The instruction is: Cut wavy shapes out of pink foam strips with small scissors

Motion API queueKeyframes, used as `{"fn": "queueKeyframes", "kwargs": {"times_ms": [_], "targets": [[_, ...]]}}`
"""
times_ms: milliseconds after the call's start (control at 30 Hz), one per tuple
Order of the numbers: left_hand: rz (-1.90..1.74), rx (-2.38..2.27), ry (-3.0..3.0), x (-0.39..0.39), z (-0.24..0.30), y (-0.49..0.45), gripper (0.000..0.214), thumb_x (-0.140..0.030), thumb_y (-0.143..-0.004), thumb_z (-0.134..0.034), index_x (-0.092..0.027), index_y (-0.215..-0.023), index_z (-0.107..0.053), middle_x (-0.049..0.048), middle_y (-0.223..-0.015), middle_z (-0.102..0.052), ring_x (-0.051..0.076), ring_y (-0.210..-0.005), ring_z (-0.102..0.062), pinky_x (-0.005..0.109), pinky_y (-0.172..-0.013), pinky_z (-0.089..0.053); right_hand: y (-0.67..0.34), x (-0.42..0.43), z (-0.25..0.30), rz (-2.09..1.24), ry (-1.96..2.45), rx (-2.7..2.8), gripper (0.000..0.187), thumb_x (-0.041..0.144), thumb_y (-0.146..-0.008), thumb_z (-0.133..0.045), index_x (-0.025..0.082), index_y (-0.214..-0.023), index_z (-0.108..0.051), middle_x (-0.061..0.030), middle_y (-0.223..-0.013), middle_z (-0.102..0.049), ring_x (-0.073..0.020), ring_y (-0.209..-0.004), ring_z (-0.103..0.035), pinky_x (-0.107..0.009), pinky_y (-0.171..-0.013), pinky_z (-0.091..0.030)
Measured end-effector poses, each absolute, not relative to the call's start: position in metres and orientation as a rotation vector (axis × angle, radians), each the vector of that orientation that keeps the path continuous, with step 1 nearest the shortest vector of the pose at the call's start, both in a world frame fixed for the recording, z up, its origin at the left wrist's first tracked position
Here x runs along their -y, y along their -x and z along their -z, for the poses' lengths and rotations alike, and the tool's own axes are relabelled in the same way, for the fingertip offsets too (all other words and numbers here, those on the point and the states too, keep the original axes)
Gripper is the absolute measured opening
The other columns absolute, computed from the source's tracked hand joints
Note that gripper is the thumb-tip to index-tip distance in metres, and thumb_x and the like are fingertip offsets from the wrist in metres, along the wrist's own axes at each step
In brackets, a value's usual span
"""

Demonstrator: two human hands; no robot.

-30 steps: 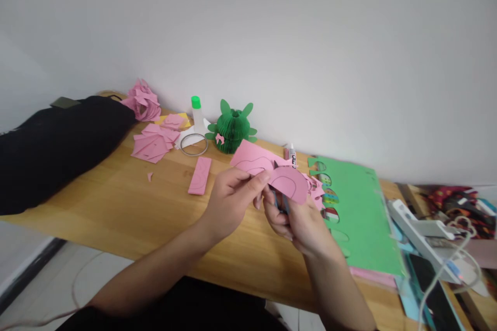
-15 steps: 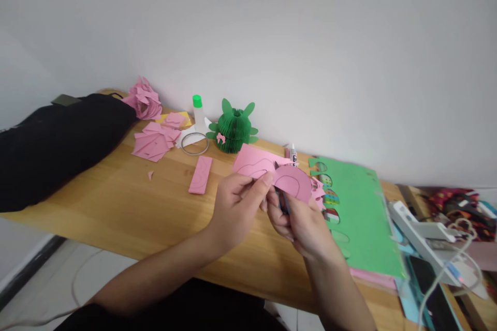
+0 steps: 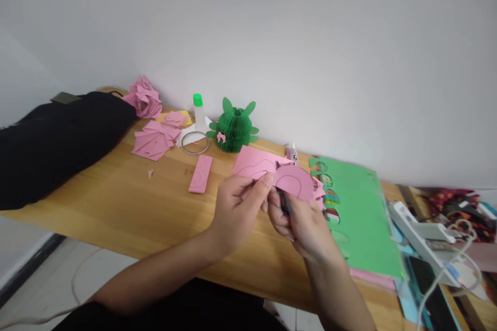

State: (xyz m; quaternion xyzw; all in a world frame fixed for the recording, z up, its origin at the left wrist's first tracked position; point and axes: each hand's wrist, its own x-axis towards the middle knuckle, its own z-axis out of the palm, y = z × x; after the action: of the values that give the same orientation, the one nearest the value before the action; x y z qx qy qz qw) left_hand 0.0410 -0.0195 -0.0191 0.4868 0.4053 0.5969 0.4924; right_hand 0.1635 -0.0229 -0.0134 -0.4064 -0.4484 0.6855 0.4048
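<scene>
Between thumb and fingers, my left hand (image 3: pixel 238 209) pinches a piece of pink paper (image 3: pixel 252 160) marked with curved drawn lines. My right hand (image 3: pixel 301 220) is closed round the dark handles of a pair of scissors (image 3: pixel 284 200), mostly hidden by the fingers and paper. A dark blade tip shows at the cut in the paper. The paper's rounded, partly cut side curls over above my right hand. Beyond the paper stands a green honeycomb paper ball (image 3: pixel 235 129) with leaf shapes and a small pink bow.
A folded pink strip (image 3: pixel 201 174), a metal ring (image 3: pixel 195 143), a glue bottle (image 3: pixel 199 111) and pink scraps (image 3: pixel 155 139) lie left, near a black bag (image 3: pixel 66 147). Green sheets (image 3: pixel 361 207), a power strip (image 3: pixel 421 240) and a phone (image 3: pixel 430 289) are at right.
The view has shifted very slightly. The rounded part of the pink paper sits a touch further right; both hands keep almost the same pose.
</scene>
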Motion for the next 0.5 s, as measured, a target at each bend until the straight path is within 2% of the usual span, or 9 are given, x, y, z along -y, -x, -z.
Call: {"fn": "queueKeyframes", "kwargs": {"times_ms": [367, 500], "targets": [[-1.44, -0.983, -1.171, 0.0205, 0.0196, -0.0407, 0.039, -0.033, -0.088, -0.058, -0.017, -0.052, -0.062, -0.0007, -0.046, -0.055, 0.011, -0.045, -0.05, 0.024, -0.048, -0.042, -0.1651, 0.0237, 0.0152, -1.724, 1.041, 1.158, 0.039, 0.05, -0.092, -0.051, 0.02, -0.067, -0.048, 0.0103, -0.046, -0.029, -0.0042, -0.037, -0.011, -0.018, -0.034, -0.013], [-1.435, -0.987, -1.161, 0.0207, 0.02, -0.0406, 0.041, -0.034, -0.088, -0.058, -0.018, -0.051, -0.06, -0.0008, -0.046, -0.055, 0.011, -0.046, -0.05, 0.025, -0.049, -0.042, -0.1641, 0.0236, 0.0141, -1.735, 1.016, 1.137, 0.035, 0.045, -0.093, -0.049, 0.02, -0.068, -0.049, 0.0103, -0.046, -0.029, -0.0043, -0.037, -0.011, -0.018, -0.034, -0.012]]}}
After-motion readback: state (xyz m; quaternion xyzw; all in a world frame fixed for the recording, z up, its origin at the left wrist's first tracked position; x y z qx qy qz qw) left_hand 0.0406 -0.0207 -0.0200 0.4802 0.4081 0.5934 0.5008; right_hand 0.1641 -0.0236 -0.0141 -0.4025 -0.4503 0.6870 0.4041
